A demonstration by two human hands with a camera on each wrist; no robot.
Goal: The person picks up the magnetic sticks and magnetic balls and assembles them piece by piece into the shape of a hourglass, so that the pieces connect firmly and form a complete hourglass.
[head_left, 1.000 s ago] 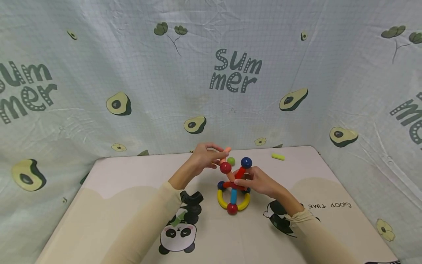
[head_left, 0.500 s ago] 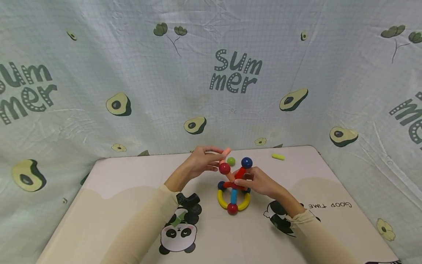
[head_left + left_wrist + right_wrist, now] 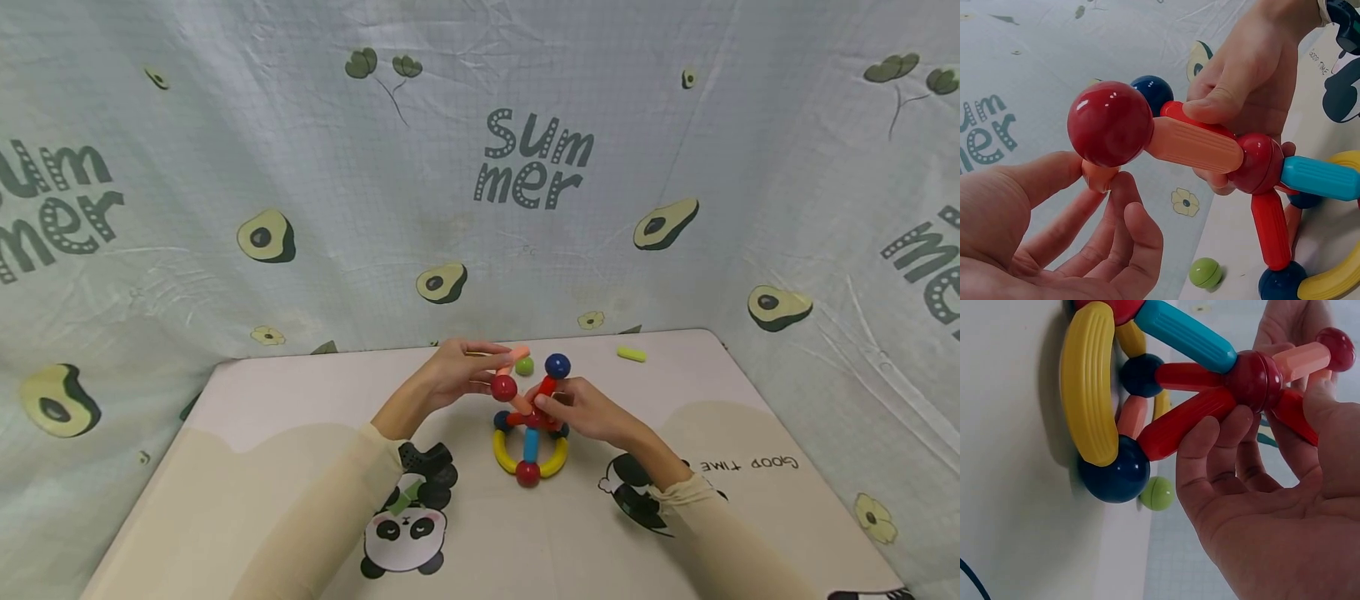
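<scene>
A structure of magnetic rods and balls stands on the table, with a base of yellow curved rods [image 3: 1088, 381] and blue balls [image 3: 1115, 470]. Red rods and a light blue rod [image 3: 531, 446] rise to a central red ball [image 3: 1261, 162]. From it, an orange rod [image 3: 1197, 145] leads to an outer red ball [image 3: 1110, 124]. My left hand [image 3: 450, 377] pinches another orange rod [image 3: 1099, 176] at that outer ball. My right hand [image 3: 596, 410] grips the upper red rod [image 3: 547, 386], which is topped by a blue ball [image 3: 557, 365]; its fingertips reach the central ball.
A green ball [image 3: 524, 367] lies on the table behind the structure. Farther right, near the back edge, is a yellow-green rod [image 3: 632, 354]. A patterned cloth [image 3: 360, 167] hangs behind the table [image 3: 262, 500].
The outer red ball has shifted left and slightly down with its orange rods. The pinched rod now leans more to the right. My right hand has barely moved.
</scene>
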